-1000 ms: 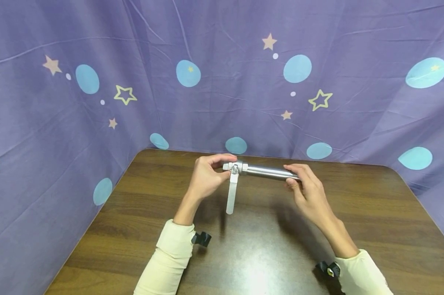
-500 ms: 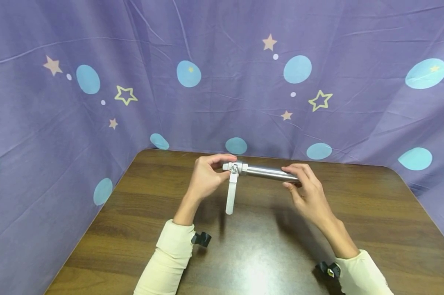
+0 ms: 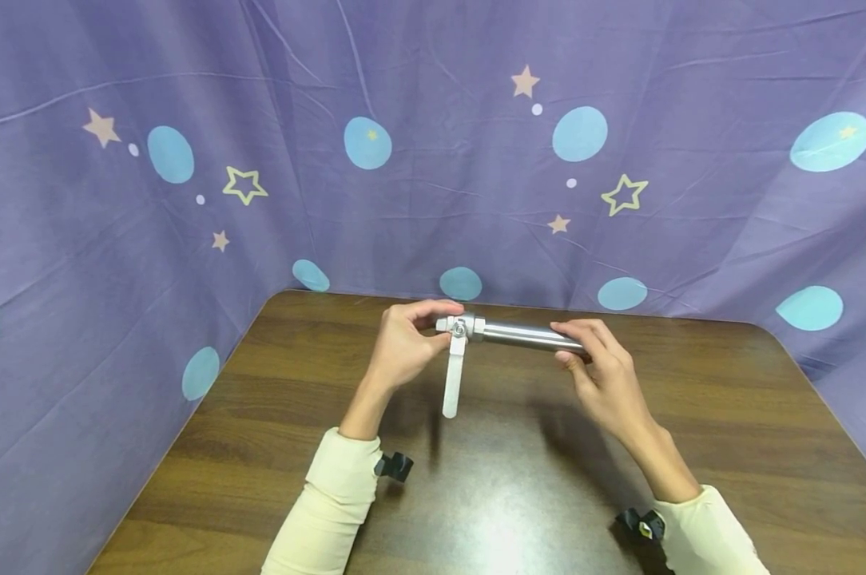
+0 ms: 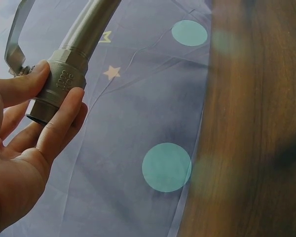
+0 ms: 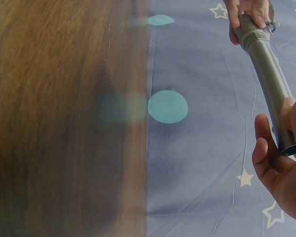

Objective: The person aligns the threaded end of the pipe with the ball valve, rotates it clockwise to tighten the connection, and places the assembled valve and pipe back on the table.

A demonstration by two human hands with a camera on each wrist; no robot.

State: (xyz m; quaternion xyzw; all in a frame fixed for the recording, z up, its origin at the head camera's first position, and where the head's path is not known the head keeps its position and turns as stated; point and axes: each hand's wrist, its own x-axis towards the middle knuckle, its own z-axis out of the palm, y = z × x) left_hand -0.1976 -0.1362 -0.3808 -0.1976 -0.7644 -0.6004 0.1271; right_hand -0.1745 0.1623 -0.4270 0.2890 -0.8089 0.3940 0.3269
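In the head view a metal ball valve (image 3: 465,327) is joined to a straight, shiny steel pipe (image 3: 522,335), both raised over the far part of the table. The valve's flat lever handle (image 3: 450,387) hangs toward the near side. My left hand (image 3: 404,343) pinches the valve body between thumb and fingertips; raised lettering shows on the valve body (image 4: 64,79) in the left wrist view. At the pipe's other end, my right hand (image 3: 605,379) grips with thumb and fingers. The pipe's open end (image 5: 291,149) shows beside the right palm in the right wrist view.
A brown wood-grain table (image 3: 505,479) lies below both hands, with rounded far corners. Behind it and along the left hangs a purple curtain (image 3: 433,200) printed with stars and blue dots. Black wrist mounts (image 3: 394,466) stick out from the pale sleeves (image 3: 332,495).
My right thumb and fingers have shifted slightly on the pipe, the thumb dropping a little and then coming back up against it. My left hand and the valve stay almost in place.
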